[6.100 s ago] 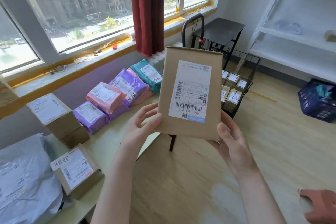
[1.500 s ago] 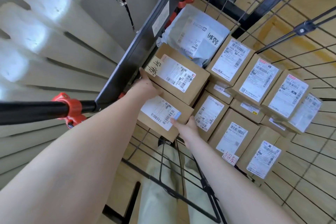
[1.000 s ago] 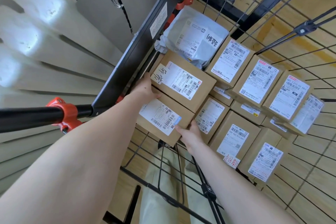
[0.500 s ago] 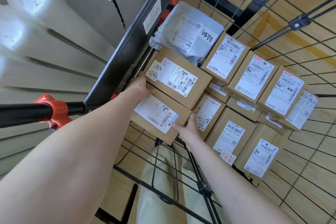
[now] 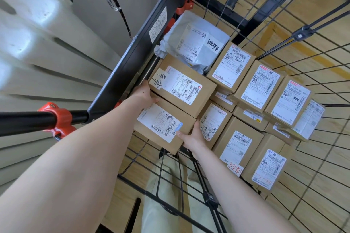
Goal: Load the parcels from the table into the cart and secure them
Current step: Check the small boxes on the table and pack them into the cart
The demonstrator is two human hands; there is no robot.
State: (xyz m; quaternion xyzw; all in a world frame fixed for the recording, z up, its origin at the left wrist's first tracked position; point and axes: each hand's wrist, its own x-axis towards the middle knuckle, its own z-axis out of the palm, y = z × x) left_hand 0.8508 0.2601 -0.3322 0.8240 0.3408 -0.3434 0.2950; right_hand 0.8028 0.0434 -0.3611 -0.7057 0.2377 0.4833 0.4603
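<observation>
Box (image 5: 162, 126): held mid-frame inside cart (image 5: 130, 62).
Left hand (image 5: 144, 94): curled round the box's upper-left edge.
Right hand (image 5: 191, 138): clamped on its lower-right corner.

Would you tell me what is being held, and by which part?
A brown cardboard box with a white label: left hand grips its left end, right hand its right end.

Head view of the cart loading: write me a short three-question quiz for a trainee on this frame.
1. True or false: the left hand and right hand both hold the cardboard box.
2. The grey mailer lies: A) in the cart beside its black frame; B) on the floor; C) under the right hand.
3. Which hand is nearer the red-lettered tag?
Key: 1 true; 2 A; 3 right.
</observation>
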